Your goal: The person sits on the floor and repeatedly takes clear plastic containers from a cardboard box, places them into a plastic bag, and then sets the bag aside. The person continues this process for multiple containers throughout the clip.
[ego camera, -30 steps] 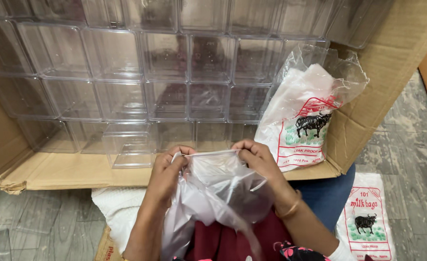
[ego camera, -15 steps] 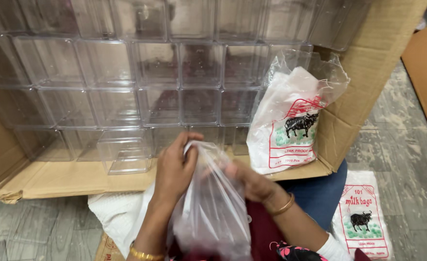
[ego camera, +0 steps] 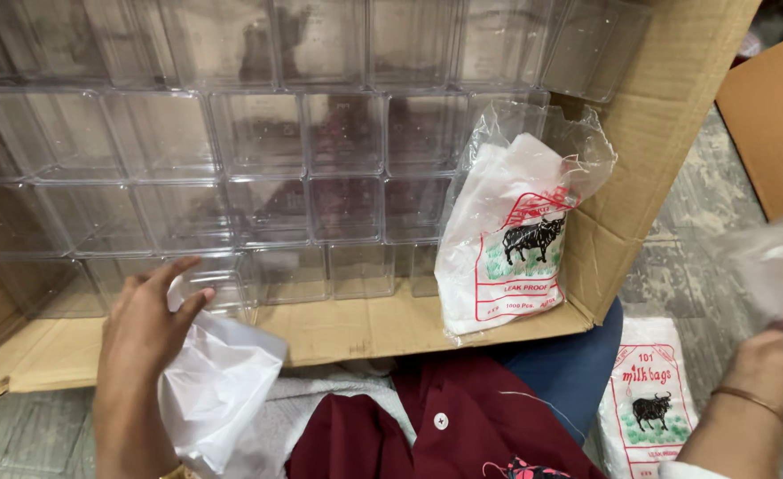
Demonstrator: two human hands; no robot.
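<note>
One thin white plastic bag [ego camera: 218,390] is gripped in the left hand [ego camera: 147,324], low at the left before the cardboard box [ego camera: 675,98]. Another translucent bag [ego camera: 777,266] is seen above the right hand [ego camera: 777,355]; its grip cannot be told. Two printed bag packs [ego camera: 507,257] [ego camera: 649,404] are seen, one inside the box beside stacked clear containers [ego camera: 258,133].
</note>
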